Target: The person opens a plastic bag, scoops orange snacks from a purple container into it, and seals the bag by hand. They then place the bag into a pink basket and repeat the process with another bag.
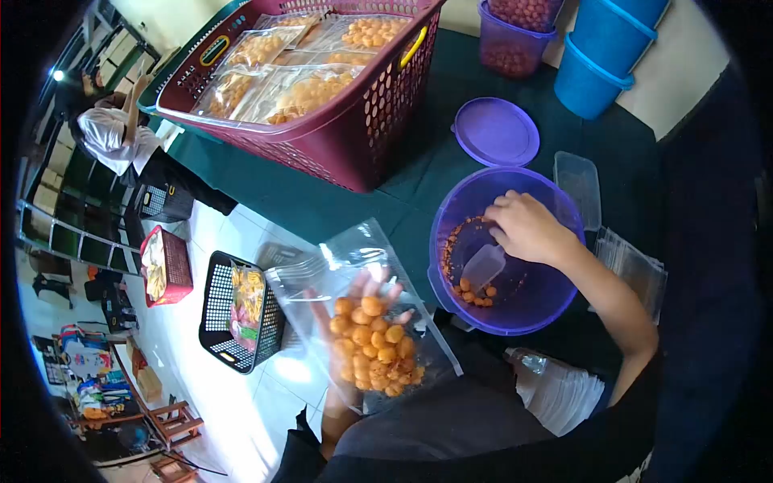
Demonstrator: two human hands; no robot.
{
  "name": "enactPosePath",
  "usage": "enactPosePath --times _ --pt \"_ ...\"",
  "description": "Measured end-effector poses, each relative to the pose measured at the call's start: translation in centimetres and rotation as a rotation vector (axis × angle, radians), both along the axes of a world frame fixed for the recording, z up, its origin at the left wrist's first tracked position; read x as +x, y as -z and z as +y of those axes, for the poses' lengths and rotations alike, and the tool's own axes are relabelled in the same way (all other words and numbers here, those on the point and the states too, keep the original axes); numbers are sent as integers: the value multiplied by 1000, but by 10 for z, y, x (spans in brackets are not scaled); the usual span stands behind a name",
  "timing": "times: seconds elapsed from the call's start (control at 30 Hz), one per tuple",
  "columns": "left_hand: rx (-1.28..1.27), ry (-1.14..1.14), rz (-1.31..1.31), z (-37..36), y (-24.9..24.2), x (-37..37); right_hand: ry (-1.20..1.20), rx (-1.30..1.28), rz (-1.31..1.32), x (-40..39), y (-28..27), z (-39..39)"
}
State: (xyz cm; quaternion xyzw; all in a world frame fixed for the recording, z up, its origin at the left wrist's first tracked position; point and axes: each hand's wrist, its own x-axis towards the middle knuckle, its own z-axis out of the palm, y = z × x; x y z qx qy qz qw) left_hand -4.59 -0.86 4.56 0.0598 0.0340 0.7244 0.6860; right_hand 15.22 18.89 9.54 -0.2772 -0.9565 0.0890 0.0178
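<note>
My left hand [364, 283] supports a clear zip bag [334, 266] from behind, its fingers showing through the plastic. Round orange snack balls [378, 346] fill the lower part of the bag. Inside a purple bucket [555, 298], my right hand [527, 227] is closed at the upper end of a clear plastic scoop [485, 266], whose handle is hidden by the hand. A few orange balls [475, 295] and crumbs lie on the bucket's bottom, close to the scoop.
A maroon basket [322, 145] of filled bags stands on the dark green table. Around the bucket are a purple lid [497, 131], a clear container [577, 189] and stacked flat bags [564, 394]. Blue buckets [592, 80] stand behind. A black basket [213, 314] is at left; a person [121, 137] stands farther off.
</note>
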Motion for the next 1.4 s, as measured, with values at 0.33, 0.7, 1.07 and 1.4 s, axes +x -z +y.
enactPosePath --times 0.33,0.7,1.07,1.4 --pt "229 -85 41 25 -80 28 -199 -1308 649 -15 -44 -103" --pt "-10 -59 513 45 -58 15 452 -1150 1194 49 -34 -149" --pt "-145 36 585 -5 -12 -33 878 -1165 1405 26 -9 -198" --pt "-83 131 745 -20 -14 -33 943 -1216 1403 19 3 -222"
